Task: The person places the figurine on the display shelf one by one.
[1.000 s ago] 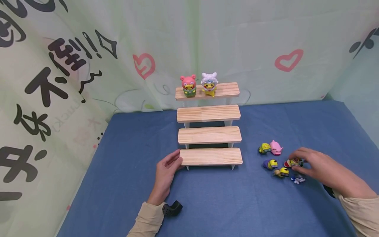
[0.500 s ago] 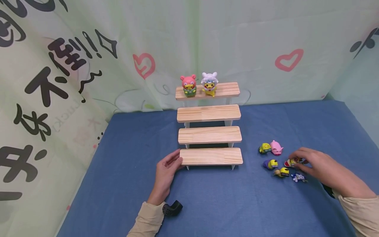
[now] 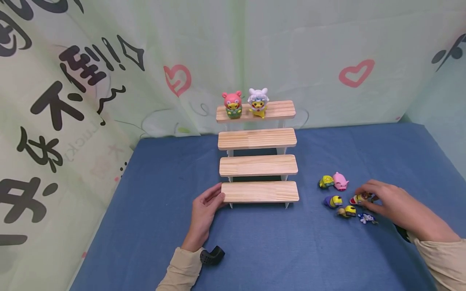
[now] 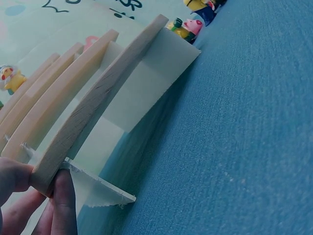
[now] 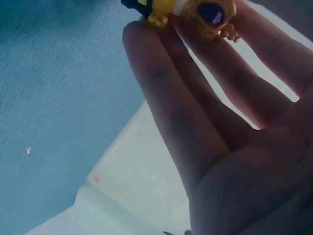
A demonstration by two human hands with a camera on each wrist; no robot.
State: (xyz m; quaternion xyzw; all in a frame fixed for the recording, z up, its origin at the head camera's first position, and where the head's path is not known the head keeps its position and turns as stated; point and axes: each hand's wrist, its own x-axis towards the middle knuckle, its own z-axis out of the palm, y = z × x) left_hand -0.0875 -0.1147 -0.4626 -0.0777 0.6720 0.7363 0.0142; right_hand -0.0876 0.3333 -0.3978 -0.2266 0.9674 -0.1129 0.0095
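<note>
At the left end of the lowest step of a wooden four-step display stand (image 3: 260, 192), my left hand (image 3: 204, 214) pinches the board between thumb and fingers. The left wrist view shows the thumb (image 4: 14, 176) on the board's upper face and fingers beneath. My right hand (image 3: 395, 206) is over at the right with thumb and fingertips around a small toy figurine (image 3: 356, 199), red, white and yellow. In the right wrist view, the figurine's golden part with a purple patch (image 5: 211, 14) shows at the fingertips; the thumb is hidden there.
On the blue cloth by the right hand lie a pink pig (image 3: 340, 181), a green-yellow figurine (image 3: 326, 182), a purple-yellow one (image 3: 333, 201), a brown-yellow one (image 3: 346, 211) and a blue-white one (image 3: 367, 218). The top step holds a pink-hooded figurine (image 3: 232, 106) and a white-hooded one (image 3: 258, 104).
My right thumb has shifted slightly closer around the figurine, and the blue-white figurine beside it has turned a little. My left hand keeps its hold on the lowest step.
</note>
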